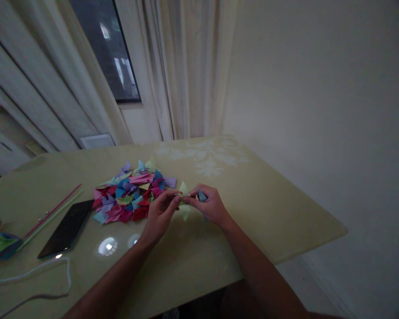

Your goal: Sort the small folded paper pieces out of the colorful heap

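Observation:
A pale green folded paper crane (185,213) is held between my two hands, one wing pointing away from me and one toward me. My left hand (160,213) pinches its left side with thumb and forefinger. The fingertips of my right hand (212,207) grip its right side, while a blue-grey folded paper piece (202,195) sticks out among that hand's fingers. Anything thin between the fingertips is too small to make out. Just left of my left hand lies a heap of folded paper pieces (124,199) in pink, red, blue, purple and green.
A black phone (66,229) lies left of the heap, beside a pink stick (53,210) and a light green stick (51,220). A white cable (29,274) curves at the table's front left. More folded paper (5,245) sits at the far left. The table's right corner (341,230) faces a wall.

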